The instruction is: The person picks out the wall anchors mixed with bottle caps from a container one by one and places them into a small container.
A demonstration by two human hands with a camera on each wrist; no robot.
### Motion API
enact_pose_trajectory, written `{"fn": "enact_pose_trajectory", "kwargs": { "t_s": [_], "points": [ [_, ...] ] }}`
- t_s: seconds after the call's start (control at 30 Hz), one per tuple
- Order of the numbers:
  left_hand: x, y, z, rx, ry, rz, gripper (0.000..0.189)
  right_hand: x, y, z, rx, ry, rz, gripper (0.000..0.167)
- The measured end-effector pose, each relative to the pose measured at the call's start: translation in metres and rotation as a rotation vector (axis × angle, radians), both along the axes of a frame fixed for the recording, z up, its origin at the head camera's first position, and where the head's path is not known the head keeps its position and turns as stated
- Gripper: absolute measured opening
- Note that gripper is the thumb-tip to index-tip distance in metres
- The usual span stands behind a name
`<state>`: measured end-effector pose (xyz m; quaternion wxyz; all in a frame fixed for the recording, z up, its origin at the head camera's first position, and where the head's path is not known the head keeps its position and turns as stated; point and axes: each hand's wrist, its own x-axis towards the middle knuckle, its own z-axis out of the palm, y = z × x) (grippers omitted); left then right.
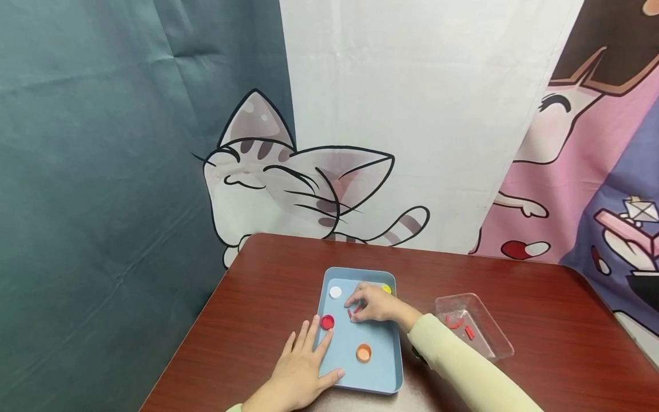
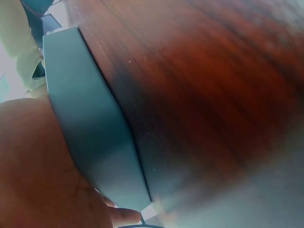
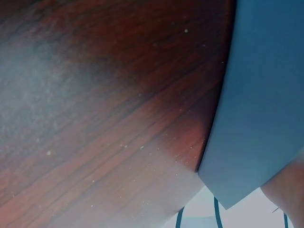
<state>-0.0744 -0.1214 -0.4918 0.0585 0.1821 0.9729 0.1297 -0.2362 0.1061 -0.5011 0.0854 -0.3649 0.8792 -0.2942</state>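
Observation:
A light blue tray (image 1: pixel 350 366) lies on the table. My left hand (image 1: pixel 301 366) rests across its near left edge, fingers straight and spread, fingertips near a red bottle cap (image 1: pixel 327 322). In the left wrist view this hand (image 2: pixel 42 161) lies against the tray's outer wall (image 2: pixel 95 118). Over the tray's middle, my right hand (image 1: pixel 374 302) bends its thumb and fingers around two small red sticks (image 1: pixel 349 313). Whether it pinches one cannot be made out. A white cap (image 1: pixel 336 292) and an orange cap (image 1: pixel 363 353) are also in the tray; the hand partly hides a yellow cap (image 1: pixel 386 289).
A clear plastic box (image 1: pixel 491 337) holding several red pieces (image 1: pixel 469 332) stands right of the tray, beside my right sleeve (image 1: pixel 453 355). The dark red wooden table (image 1: pixel 247 320) meets printed curtains (image 1: pixel 437 114) at its far edge.

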Motion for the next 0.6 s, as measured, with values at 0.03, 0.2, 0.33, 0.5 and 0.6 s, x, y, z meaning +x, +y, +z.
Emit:
{"fn": "enact_pose_trajectory", "kwargs": {
  "t_s": [0.03,0.2,0.33,0.5,0.6],
  "points": [
    [-0.0001,0.0003,0.0003,-0.001,-0.001,0.0,0.084,-0.0003,0.0002,-0.0007,0.001,0.005,0.001,0.025],
    [-0.0009,0.0011,0.0037,-0.002,0.0,0.0,0.083,-0.0024,-0.0005,-0.0025,0.002,0.026,-0.004,0.019],
    [-0.0011,0.0011,0.0041,-0.001,0.002,0.001,0.083,-0.0029,-0.0026,-0.0037,0.02,0.076,0.001,0.017],
    [-0.0005,0.0007,0.0026,0.003,-0.012,0.006,0.083,-0.0001,-0.004,-0.0018,0.013,0.111,0.024,0.016],
    [-0.0004,0.0003,0.002,0.009,-0.022,0.009,0.084,0.0024,-0.002,0.0031,-0.026,0.093,0.03,0.015]
  ]
}}
